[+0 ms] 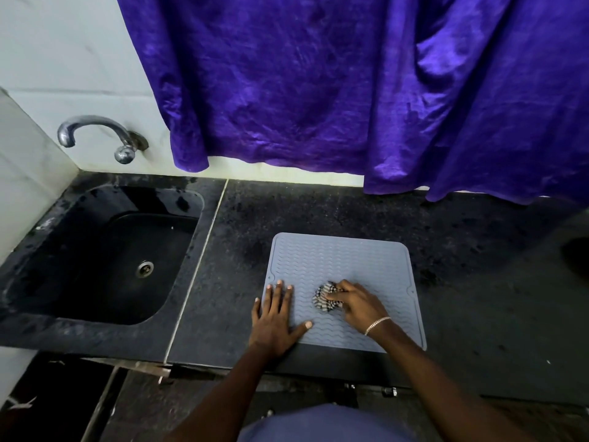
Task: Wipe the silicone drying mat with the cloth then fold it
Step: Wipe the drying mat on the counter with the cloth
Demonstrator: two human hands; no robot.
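The grey ribbed silicone mat [350, 260] lies at the front edge of the dark table [478, 282], left hand [275, 317] spread on its near-left corner (half off it), right hand [357, 301] clutching the balled checked cloth [323, 298] — a hard stroke could skid the unpinned right side.

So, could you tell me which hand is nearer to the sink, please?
Left. The left hand lies flat on the left edge of the mat, the side toward the sink; the right hand grips the cloth farther right, mid-mat.

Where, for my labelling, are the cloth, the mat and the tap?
cloth [322, 299]: head view, exposed bunched fabric.
mat [344, 260]: head view, bare ribbed surface.
tap [95, 121]: head view, curved spout.
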